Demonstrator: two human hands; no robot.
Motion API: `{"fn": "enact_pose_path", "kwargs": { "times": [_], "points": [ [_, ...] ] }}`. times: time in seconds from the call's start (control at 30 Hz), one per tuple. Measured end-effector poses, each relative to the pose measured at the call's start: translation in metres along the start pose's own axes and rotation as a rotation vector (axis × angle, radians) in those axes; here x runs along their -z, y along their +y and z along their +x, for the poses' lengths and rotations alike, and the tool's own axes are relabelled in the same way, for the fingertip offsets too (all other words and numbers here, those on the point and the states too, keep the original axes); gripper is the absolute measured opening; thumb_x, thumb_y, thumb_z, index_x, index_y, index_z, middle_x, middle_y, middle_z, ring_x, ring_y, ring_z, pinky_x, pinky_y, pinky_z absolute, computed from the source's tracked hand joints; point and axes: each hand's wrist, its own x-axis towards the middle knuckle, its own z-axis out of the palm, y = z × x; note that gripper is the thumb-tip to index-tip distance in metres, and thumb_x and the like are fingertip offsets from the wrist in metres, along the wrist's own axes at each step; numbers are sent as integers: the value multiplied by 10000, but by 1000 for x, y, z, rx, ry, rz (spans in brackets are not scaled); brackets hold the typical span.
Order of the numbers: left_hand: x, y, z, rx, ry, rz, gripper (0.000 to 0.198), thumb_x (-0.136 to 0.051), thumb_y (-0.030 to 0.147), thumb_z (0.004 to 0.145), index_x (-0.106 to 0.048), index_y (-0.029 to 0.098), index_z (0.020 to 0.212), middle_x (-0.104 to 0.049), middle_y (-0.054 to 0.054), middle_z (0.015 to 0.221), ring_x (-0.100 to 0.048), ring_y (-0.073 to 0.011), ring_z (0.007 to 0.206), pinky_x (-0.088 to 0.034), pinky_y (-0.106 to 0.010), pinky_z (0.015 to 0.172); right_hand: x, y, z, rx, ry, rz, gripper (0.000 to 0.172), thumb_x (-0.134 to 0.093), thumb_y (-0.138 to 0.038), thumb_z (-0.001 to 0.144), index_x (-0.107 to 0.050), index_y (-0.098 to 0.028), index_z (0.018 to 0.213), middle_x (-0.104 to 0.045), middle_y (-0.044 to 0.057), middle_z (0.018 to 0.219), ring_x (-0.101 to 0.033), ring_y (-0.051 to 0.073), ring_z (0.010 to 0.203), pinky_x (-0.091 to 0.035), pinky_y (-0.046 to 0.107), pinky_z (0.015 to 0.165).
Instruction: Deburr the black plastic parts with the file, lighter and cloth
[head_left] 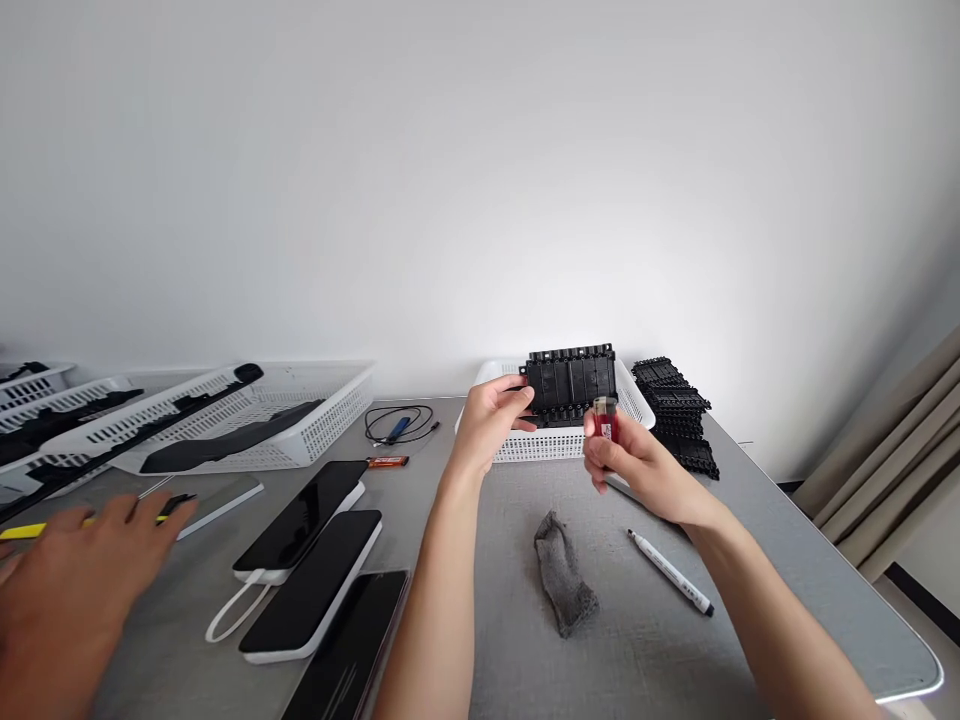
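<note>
Holding a black plastic part (pixel 570 385) at frame centre, the left hand (pixel 487 420) grips its edge. The right hand (pixel 637 465) pinches a red lighter (pixel 606 420) just beside it. A flame too close could melt the plastic, I think.

Plain white wall (pixel 480 160) spans 9 to 3 o'clock, evenly lit, brightest near centre. Grey table (pixel 787 560) with white rounded edge fills the lower half. Beige curtain (pixel 892 470) at 4 o'clock, dark skirting strip (pixel 926 600) below it.

Upright black ribbed part (pixel 570 383), red lighter (pixel 606 421)
</note>
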Motion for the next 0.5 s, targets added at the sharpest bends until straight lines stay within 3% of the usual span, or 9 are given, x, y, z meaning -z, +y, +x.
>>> {"fn": "enact_pose_path", "kwargs": {
  "times": [0.07,0.27,0.37,0.5],
  "points": [
    [-1,1,-1,-9,-14,-1,498,-815,381,700,-703,100,1096,-721,-48,782,-680,-167,666,-590,-267,539,-4,-4,11,-10,33,117,278,-606,-490,945,-515,-229,969,-411,-48,718,-404,120,645,-423,271,614],
    [-4,4,-5,-35,-39,-36,619,-852,453,654,-673,77,1112,-703,-7,683,-649,-137,596,-581,-284,643,-18,3,33,-278,-127,535,438,-636,-630,870,-536,-203,873,-346,-45,717,-335,111,636,-308,224,564],
    [-6,4,-5,-24,-84,-76,611,-861,461,647,-665,88,1090,-671,22,603,-640,-136,565,-574,-296,674,-22,9,40,-341,-141,609,494,-576,-688,853,-477,-210,784,-347,-43,688,-315,115,607,-290,224,542],
    [-9,2,-3,-8,-102,-121,558,-898,435,588,-677,115,988,-679,28,612,-630,-121,549,-569,-290,676,-22,14,44,-406,-153,653,439,-517,-625,836,-427,-212,720,-346,-38,663,-294,114,582,-249,218,514]
  ]
}}
